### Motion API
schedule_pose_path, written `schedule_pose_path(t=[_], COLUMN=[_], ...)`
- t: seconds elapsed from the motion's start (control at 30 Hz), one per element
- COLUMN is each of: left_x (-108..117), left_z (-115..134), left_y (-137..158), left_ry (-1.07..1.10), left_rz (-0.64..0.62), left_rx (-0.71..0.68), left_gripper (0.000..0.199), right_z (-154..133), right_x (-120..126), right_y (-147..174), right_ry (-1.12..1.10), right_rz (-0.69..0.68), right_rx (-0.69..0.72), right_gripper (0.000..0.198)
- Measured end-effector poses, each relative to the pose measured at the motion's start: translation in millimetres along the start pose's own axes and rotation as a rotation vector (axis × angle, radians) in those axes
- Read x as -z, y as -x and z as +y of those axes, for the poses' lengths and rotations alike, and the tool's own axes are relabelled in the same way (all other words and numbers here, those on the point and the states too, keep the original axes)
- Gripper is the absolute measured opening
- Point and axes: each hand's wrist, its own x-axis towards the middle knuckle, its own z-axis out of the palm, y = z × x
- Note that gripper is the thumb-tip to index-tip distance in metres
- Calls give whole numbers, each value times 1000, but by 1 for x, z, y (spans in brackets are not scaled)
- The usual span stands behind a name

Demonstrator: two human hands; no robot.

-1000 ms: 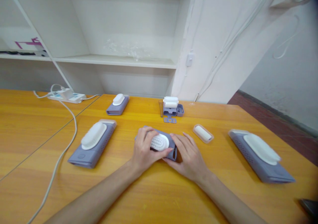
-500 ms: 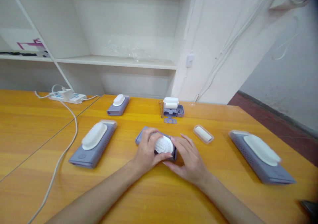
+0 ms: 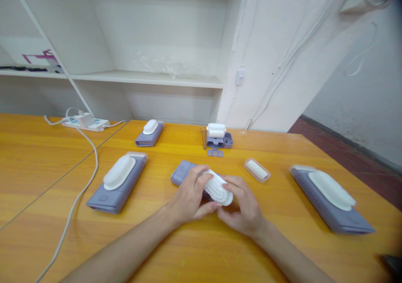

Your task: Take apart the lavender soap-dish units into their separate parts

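A white oval brush head (image 3: 220, 190) with a ridged, bristly face is gripped between both hands at the front middle of the table. My left hand (image 3: 188, 197) curls round its left side, thumb at the lower edge. On the right, my right hand (image 3: 243, 207) has its fingertips on the upper edge and its thumb beneath. Under and behind my left hand lies a purple-grey casing (image 3: 182, 172), partly covered by the hand. Whether the brush head touches this casing I cannot tell.
Purple-grey units with white tops stand at left (image 3: 119, 178), far left (image 3: 149, 133) and right (image 3: 329, 199). White rollers (image 3: 216, 130) with small purple parts sit at the back. A clear-rimmed white piece (image 3: 257, 170) lies right. A power strip (image 3: 88, 123) trails a cable.
The brush head has shifted right and towards me, showing more of its bristly face. Both hands moved with it, and more of the casing shows at left. My right fingers have closed on it.
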Motion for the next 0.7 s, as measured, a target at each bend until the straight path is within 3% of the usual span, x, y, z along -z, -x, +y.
schedule_pose_path(t=[0.17, 0.37, 0.7], left_x=[2, 1, -1], left_z=[3, 6, 8], left_y=[-6, -10, -8], left_ry=[-132, -260, -363], left_rz=[72, -29, -103], left_rx=[101, 146, 146], left_gripper=[54, 23, 39], right_z=[15, 37, 39], right_x=[0, 3, 0], right_y=[2, 5, 6], right_ry=[128, 255, 274], right_rz=[153, 225, 142], right_rx=[-213, -485, -553], right_gripper=[44, 41, 39])
